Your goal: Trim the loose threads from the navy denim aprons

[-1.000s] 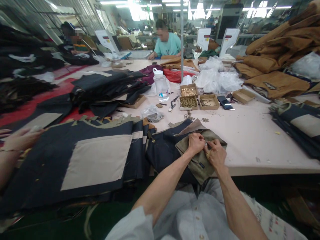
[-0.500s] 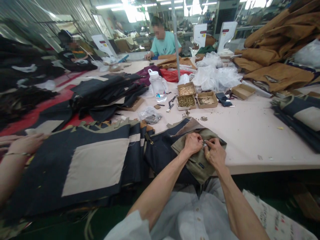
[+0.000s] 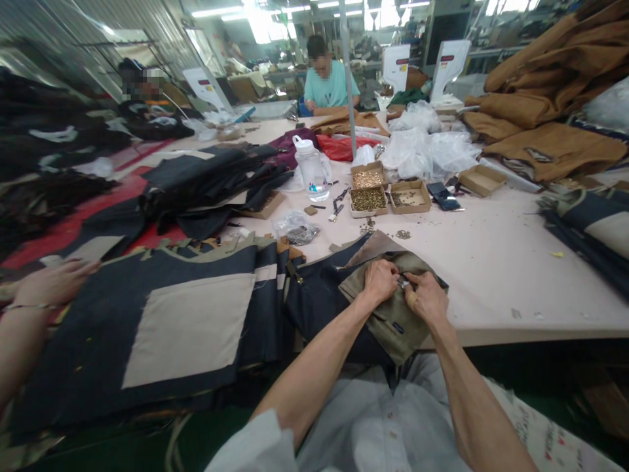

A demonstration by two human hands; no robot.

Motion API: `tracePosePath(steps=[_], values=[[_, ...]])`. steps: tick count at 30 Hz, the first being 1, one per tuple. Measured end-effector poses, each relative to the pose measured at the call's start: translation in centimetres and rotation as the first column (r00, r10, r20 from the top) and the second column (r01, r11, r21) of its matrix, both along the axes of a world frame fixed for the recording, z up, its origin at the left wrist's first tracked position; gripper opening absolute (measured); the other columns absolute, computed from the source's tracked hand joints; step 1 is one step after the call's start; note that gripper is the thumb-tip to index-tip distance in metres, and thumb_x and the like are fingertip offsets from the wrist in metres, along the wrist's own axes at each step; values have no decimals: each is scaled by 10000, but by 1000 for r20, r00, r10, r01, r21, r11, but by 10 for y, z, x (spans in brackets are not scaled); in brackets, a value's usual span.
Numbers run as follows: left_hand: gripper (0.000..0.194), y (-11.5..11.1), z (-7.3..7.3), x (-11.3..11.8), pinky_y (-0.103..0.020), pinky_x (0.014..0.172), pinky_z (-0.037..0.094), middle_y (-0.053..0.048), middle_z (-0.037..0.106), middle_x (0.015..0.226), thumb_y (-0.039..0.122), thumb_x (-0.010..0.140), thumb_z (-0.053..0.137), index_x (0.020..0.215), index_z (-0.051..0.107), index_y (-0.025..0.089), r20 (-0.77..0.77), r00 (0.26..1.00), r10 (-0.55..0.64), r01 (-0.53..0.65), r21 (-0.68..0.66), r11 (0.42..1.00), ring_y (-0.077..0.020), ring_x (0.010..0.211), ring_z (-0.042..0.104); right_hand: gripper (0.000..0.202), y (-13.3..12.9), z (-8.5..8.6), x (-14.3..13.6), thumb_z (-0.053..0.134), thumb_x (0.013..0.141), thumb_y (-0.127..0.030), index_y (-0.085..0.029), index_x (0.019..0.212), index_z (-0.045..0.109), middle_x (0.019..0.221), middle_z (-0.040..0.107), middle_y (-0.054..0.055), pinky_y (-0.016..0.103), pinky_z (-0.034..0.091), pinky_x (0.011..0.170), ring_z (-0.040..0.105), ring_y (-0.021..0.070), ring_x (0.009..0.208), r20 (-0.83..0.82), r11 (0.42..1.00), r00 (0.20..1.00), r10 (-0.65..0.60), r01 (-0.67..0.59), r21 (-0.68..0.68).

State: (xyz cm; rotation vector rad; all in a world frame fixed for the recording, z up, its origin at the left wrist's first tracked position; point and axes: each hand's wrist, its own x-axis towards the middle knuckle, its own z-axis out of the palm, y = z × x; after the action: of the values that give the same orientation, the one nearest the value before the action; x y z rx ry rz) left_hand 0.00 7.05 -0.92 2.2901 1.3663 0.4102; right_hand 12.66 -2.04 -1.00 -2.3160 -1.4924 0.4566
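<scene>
A navy piece of cloth (image 3: pixel 314 295) with an olive-green part (image 3: pixel 388 318) lies at the table's front edge, right in front of me. My left hand (image 3: pixel 382 280) pinches a fold of the olive cloth, its fingers curled together. Close on its right, my right hand (image 3: pixel 426 298) is closed with thumb and forefinger at the same spot. Between the two hands shows a small pale, shiny bit, too small to name. The right fingers partly hide what they grip. A tan wrap circles one right finger. A small dark label (image 3: pixel 398 327) shows on the olive cloth.
A stack of navy pieces with beige patches (image 3: pixel 191 328) lies left, another person's hand (image 3: pixel 54 285) at its far side. Behind are boxes of small brass parts (image 3: pixel 368 200), a clear jug (image 3: pixel 310 172) and a bag of metal bits (image 3: pixel 297 231). Brown garments (image 3: pixel 555 147) pile up right.
My hands stay at the same spot on the olive cloth, with the right fingers shifted slightly. The co-worker's hand at left has moved a little right; the person opposite has bent lower.
</scene>
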Motion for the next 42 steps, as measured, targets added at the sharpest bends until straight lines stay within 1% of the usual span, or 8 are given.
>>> tracePosePath(steps=[5, 10, 20, 24, 27, 30, 33, 42], values=[[146, 9, 2, -2, -277, 815, 514, -49, 755, 874, 322, 780, 693, 846, 781, 226, 28, 999, -15, 17, -71, 997, -188, 861, 682, 365, 6, -7, 4, 544, 934, -431, -329, 1226, 737, 1116, 644, 81, 328, 485, 837, 648, 250, 1027, -24, 999, 999, -24, 25, 38], [140, 18, 5, -1, -274, 781, 526, -50, 746, 800, 309, 726, 732, 814, 788, 216, 33, 999, -39, 44, -166, 985, -189, 799, 681, 345, 14, -18, 12, 641, 842, -449, -308, 1118, 793, 1053, 723, 103, 346, 497, 725, 686, 279, 903, -71, 992, 996, -45, 53, 111], [205, 11, 19, 9, -343, 785, 556, -120, 744, 882, 225, 627, 737, 829, 766, 205, -106, 990, 94, -113, -192, 975, -277, 873, 708, 373, 24, -17, 10, 670, 733, -316, -270, 1075, 812, 936, 767, 109, 332, 507, 690, 710, 283, 843, -134, 994, 989, -65, 77, 81], [118, -3, 15, -4, -312, 789, 535, -61, 731, 877, 272, 702, 698, 807, 737, 237, 6, 996, 89, -88, -127, 988, -233, 882, 689, 406, 24, -13, 27, 652, 731, -326, -193, 1086, 798, 739, 737, 67, 278, 480, 551, 685, 219, 639, -393, 996, 917, 69, -40, 80], [93, -9, 8, -12, -289, 768, 514, -35, 712, 909, 263, 737, 661, 806, 719, 242, 112, 989, 101, -94, -64, 993, -198, 855, 668, 477, 40, -4, 53, 647, 759, -402, -90, 1098, 769, 642, 700, 72, 261, 436, 455, 622, 192, 498, -548, 988, 831, 97, -13, 155], [83, -10, 5, -15, -277, 762, 499, -30, 699, 895, 232, 730, 653, 786, 713, 235, 154, 984, 93, -83, -70, 994, -188, 847, 653, 428, 77, 5, 74, 627, 767, -383, -100, 1054, 772, 711, 729, 89, 264, 480, 517, 659, 200, 576, -408, 966, 908, 95, 16, 259], [88, -8, 5, -18, -273, 763, 491, -31, 693, 874, 212, 724, 645, 774, 715, 227, 175, 981, 80, -68, -73, 995, -188, 845, 649, 334, 118, 5, 84, 607, 754, -292, -145, 992, 789, 830, 762, 95, 265, 521, 670, 709, 213, 747, -117, 975, 991, 64, -37, 220], [79, -5, -4, -23, -284, 769, 505, -31, 691, 870, 222, 731, 649, 777, 712, 229, 220, 972, 78, -62, -77, 995, -194, 832, 654, 320, 177, -11, 87, 596, 786, -225, -187, 1043, 784, 955, 770, 62, 239, 481, 755, 695, 197, 879, 91, 974, 976, 196, -204, 95]])
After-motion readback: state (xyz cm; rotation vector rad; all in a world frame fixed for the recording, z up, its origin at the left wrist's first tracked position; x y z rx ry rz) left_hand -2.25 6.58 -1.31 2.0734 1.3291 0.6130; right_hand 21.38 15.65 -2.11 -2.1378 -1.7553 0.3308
